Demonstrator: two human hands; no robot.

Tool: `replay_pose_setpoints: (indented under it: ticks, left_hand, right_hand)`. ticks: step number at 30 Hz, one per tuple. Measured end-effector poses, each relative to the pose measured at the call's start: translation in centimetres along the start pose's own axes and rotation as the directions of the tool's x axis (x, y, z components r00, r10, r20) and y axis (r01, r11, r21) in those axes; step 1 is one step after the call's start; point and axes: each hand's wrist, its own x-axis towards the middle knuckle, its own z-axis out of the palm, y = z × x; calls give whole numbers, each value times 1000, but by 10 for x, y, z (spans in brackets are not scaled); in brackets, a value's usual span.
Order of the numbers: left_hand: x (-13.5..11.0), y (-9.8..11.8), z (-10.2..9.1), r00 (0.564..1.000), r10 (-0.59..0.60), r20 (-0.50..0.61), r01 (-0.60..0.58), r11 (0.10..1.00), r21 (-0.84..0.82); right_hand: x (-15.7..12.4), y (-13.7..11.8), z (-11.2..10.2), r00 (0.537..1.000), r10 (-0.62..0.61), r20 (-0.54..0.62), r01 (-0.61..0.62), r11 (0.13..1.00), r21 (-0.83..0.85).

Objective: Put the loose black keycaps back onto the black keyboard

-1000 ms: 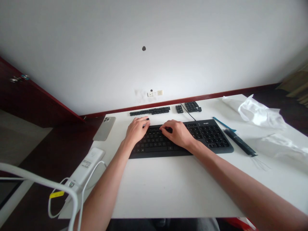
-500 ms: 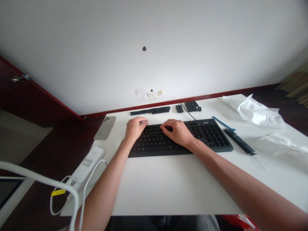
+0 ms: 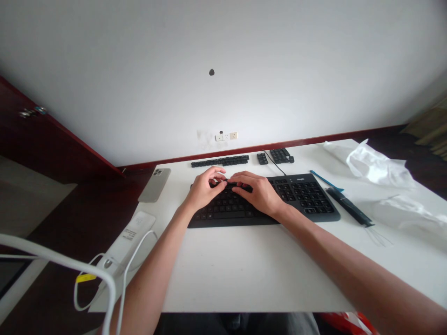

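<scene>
A black keyboard [image 3: 216, 222] lies on the white desk, and both hands are over its upper left part. My left hand [image 3: 204, 188] is curled, its thumb and fingers closed around a small black piece that looks like a keycap [image 3: 228, 183]. Against it, my right hand [image 3: 258, 190] has its bent fingertips at the same small piece, so the two hands meet there. Fingers partly hide the piece and the keys below. On the right of the keyboard, the number pad stays uncovered.
Loose black keycaps [image 3: 220, 161] stand in rows along the back, with smaller groups [image 3: 277, 155] farther right. A phone [image 3: 154, 185] and a white power strip [image 3: 127, 237] lie left. Right are a blue stick [image 3: 326, 180], a black strip [image 3: 349, 206] and white plastic wrapping [image 3: 377, 163].
My left hand has moved right, from the keyboard's upper left corner to my right hand. Their fingertips, apart before, now come together. My right hand has barely shifted.
</scene>
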Motion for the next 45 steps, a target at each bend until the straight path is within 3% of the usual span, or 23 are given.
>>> replay_pose_setpoints:
  ticks: [4, 9, 16, 22, 27, 31, 34, 45]
  left_hand:
    - [-4, 6, 1, 994, 2, 114, 3, 999, -49]
    - [-4, 5, 0, 994, -6, 107, 8, 1000, -13]
    - [1, -27, -21, 980, 35, -196, 19, 964, 266]
    - [7, -66, -34, 925, -79, -372, 144, 978, 152]
    - [9, -72, -30, 931, -98, -353, 141, 985, 98]
    - [9, -69, -29, 931, -118, -346, 153, 985, 76]
    - [9, -68, -30, 931, -129, -342, 170, 981, 92]
    - [8, -68, -29, 931, -111, -347, 168, 976, 139]
  right_hand:
    - [1, -3, 1, 999, -30, -11, 31, 998, 47]
    - [3, -4, -4, 1000, -2, 10, 1, 1000, 13]
    - [5, 3, -13, 982, 16, 187, 10, 991, -136]
    - [8, 3, -21, 954, 9, 301, 51, 980, -192]
    - [8, 0, -22, 957, -8, 289, 73, 974, -214]
    - [9, -2, -22, 958, 30, 286, 23, 984, -179]
    - [9, -4, -21, 959, 59, 275, -18, 988, -151]
    - [9, -9, -13, 960, 31, 280, 15, 987, -158]
